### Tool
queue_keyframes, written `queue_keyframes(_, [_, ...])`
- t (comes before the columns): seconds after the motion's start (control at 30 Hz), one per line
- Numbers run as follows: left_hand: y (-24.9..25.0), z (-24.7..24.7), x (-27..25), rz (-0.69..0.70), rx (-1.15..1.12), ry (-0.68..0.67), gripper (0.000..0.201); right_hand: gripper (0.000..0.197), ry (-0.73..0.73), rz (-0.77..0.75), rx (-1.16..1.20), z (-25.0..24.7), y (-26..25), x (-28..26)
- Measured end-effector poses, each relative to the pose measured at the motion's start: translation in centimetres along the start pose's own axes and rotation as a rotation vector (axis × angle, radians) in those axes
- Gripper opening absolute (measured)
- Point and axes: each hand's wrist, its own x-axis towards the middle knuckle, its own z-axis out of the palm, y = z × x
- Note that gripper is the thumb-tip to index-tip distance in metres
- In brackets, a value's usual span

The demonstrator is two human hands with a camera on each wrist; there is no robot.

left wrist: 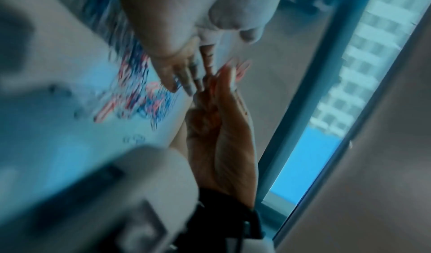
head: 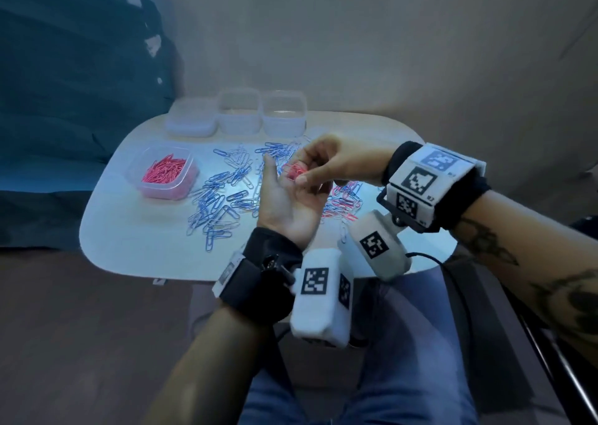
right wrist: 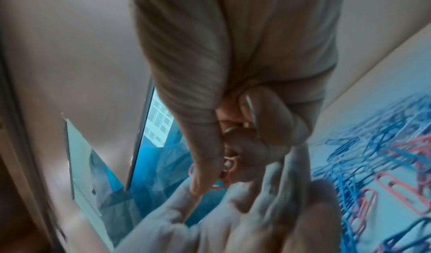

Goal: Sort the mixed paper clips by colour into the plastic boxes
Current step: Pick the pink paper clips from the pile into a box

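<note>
Fingers of the right hand (head: 318,162) curl down over the upturned palm of the left hand (head: 289,203), pinching a small bunch of pink wire paper clips (head: 296,171) that sits between the two hands, above the middle of the pale rounded table (head: 129,246). The left hand is held flat and open, its fingers straight and pointing away from the person, cupped under that bunch; the right wrist view shows the thumb and bent fingers closed on the pink loops (right wrist: 227,166). On the tabletop to the left of the hands lies a wide scatter of blue wire paper clips (head: 223,194), and just right of the hands lies a smaller heap of pink clips mixed with some blue ones (head: 344,201). A clear square plastic box holding pink clips (head: 163,173) stands near the table's left edge, apart from the scatter. Three more clear plastic boxes (head: 238,113) stand in a row at the far edge. Both wrists carry black straps with white marker-tagged camera blocks (head: 320,298).
</note>
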Motion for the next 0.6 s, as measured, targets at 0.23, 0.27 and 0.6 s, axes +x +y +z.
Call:
queue_keyframes(0.23, [0.7, -2.2, 1.3, 0.041, -0.256, -0.019, 0.038, 0.008, 0.372, -0.083, 0.197, -0.3, 0.2, -1.3])
queue_keyframes(0.27, [0.9, -2.7, 1.1, 0.042, -0.25, -0.028, 0.037, 0.004, 0.454, -0.085, 0.252, -0.9, 0.8, -1.7])
queue_keyframes(0.6, [-0.2, -5.6, 0.9, -0.028, -0.253, -0.207, 0.053, 0.025, 0.327, 0.173, -0.773, -3.7, 7.0, -1.3])
